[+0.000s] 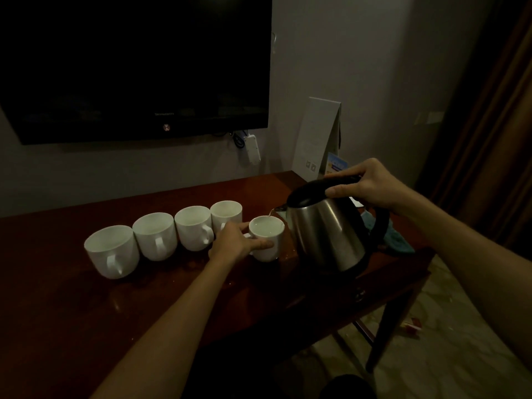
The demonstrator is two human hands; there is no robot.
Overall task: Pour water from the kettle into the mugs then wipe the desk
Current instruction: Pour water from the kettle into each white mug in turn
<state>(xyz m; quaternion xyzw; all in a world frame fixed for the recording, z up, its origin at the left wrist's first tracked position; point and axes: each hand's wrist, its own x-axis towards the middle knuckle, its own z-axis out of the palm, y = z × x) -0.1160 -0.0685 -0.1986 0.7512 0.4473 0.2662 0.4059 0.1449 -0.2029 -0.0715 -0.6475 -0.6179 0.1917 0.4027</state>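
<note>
A steel kettle (328, 234) with a black lid and handle is tilted to the left over the dark wooden desk (86, 312). My right hand (365, 184) grips its top handle. A thin stream runs from the spout into a white mug (269, 236) that is nearly full. My left hand (236, 240) holds that mug by its side and handle. Several more white mugs stand in a row to the left, the nearest one (226, 214) just behind my left hand. A teal cloth (398, 240) lies behind the kettle, mostly hidden by it.
A dark television (135, 67) hangs on the wall above the desk. A white folded card (316, 136) stands at the desk's back right corner. The desk's right edge runs just past the kettle, with floor below. Small wet spots show near the filled mug.
</note>
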